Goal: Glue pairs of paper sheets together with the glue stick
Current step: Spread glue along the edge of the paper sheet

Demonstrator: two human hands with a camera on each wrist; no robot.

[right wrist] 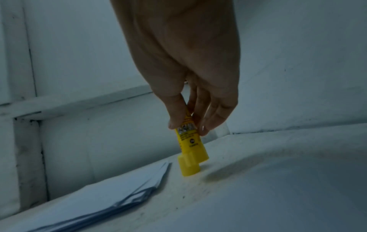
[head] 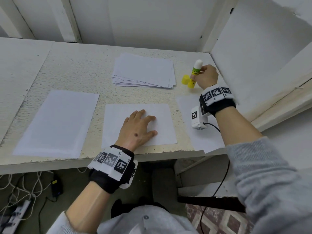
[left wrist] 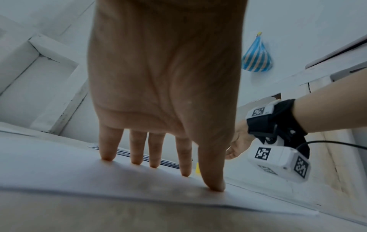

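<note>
Right hand (head: 206,76) grips uncapped glue stick (head: 195,73); left hand (head: 137,127) flat on sheet (head: 162,115).

My tabletop (head: 70,68) carries a paper stack (head: 145,70) toward its far edge, a yellow cap (head: 185,79) beside it, and three separate sheets (head: 55,122) along the near edge.

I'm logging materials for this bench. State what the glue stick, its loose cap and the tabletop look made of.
Glue stick: smooth plastic tube, probably, with a printed yellow-green label and white waxy-looking glue exposed on top; the right hand grips it.
Cap: plain yellow moulded plastic, by its even colour.
Tabletop: likely painted board; rough off-white coat, chipped along the front edge.
</note>
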